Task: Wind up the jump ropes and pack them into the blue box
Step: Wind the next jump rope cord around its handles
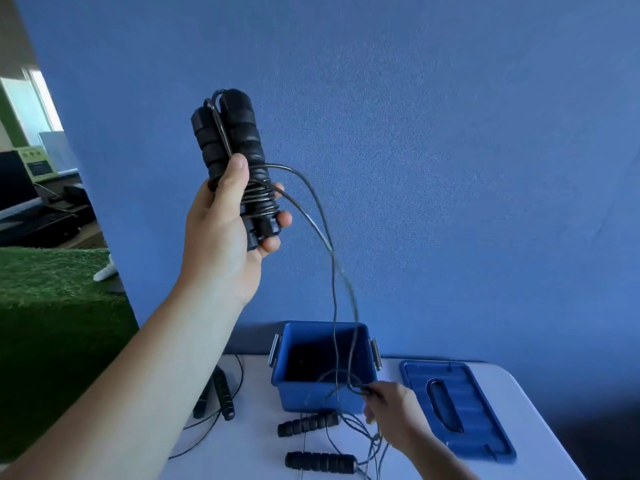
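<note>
The jump rope, two black ribbed handles paired with cord coiled round their lower half, stands upright at ten o'clock, gripped in my left hand. My right hand pinches the slack at five o'clock by the open blue box; it could snag the loose ropes on the bench.

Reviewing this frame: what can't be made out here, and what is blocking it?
- Head view: whether the open blue plastic box holds anything; its inside is in shadow.
- The pair of black ribbed foam handles at the table's left is partly hidden by the left forearm.
- How many turns of thin black cord are wound is hidden under the left hand.
- Motion blur smears the cord loop the right hand pinches.
</note>
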`<control>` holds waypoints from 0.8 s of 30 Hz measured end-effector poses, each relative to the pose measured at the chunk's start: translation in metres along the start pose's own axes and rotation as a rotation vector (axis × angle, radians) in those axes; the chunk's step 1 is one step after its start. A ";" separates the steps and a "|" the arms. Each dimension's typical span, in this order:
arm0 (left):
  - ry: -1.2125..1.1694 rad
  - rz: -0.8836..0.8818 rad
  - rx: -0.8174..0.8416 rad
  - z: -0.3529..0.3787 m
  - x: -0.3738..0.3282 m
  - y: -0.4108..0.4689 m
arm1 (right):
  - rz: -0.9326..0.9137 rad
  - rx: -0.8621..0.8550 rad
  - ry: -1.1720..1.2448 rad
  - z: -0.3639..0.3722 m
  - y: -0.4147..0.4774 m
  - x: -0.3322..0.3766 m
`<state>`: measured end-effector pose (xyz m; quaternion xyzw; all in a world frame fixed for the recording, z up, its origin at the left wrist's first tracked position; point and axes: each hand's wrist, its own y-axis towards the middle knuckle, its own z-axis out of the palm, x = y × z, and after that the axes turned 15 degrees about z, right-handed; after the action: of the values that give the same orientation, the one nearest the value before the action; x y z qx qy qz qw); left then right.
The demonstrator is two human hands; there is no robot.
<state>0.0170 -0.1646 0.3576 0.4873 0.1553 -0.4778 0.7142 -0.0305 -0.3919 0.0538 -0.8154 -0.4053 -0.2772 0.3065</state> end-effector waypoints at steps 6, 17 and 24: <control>0.091 0.003 -0.046 -0.017 0.011 -0.005 | 0.004 0.078 0.522 -0.026 -0.020 0.036; 0.148 -0.112 -0.129 -0.041 0.044 -0.030 | -0.128 0.372 0.846 -0.062 -0.048 0.073; 0.136 -0.121 -0.152 -0.054 0.047 -0.041 | -0.339 0.008 0.062 -0.074 -0.057 0.072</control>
<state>0.0192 -0.1463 0.2770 0.4528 0.2684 -0.4728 0.7067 -0.0560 -0.3827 0.1686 -0.7251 -0.5285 -0.3484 0.2710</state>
